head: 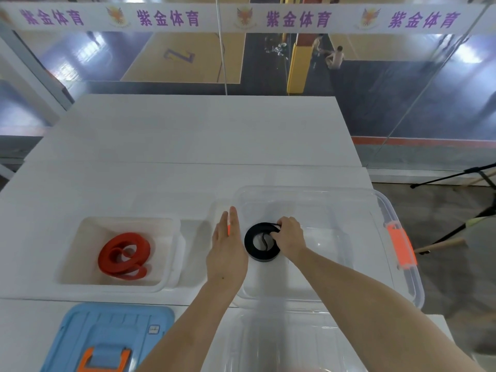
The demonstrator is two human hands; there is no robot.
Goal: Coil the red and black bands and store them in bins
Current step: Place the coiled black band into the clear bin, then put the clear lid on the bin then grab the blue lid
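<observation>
On the white counter (161, 146) two storage bins sit side by side. The smaller translucent white bin (171, 253) on the left holds the red band (122, 255), wound into a loose coil that lies flat on the bin's floor, with one end looping out toward the near wall. To its right stands a larger clear bin (402, 264) with an orange latch (400, 244) on its right end. Inside this clear bin is the black band (261, 242), rolled into a neat ring that rests near the bin's left wall. The right hand (290, 238) reaches down into the clear bin, its fingers (279, 228) curled and clamped on the far right edge of the black coil, some of them hooked into the ring's hollow centre. The left hand (228, 248) is held flat with its fingers straight, together and pointing away from the person, gripping nothing; it hovers over the left wall of the clear bin, just beside the black coil, and whether it touches the bin's rim cannot be told. Near the front edge of the counter lie a blue lid (107, 334) with an orange handle, partly cut off by the frame, and a clear lid (281, 342) in front of the larger bin, under the person's forearms.
</observation>
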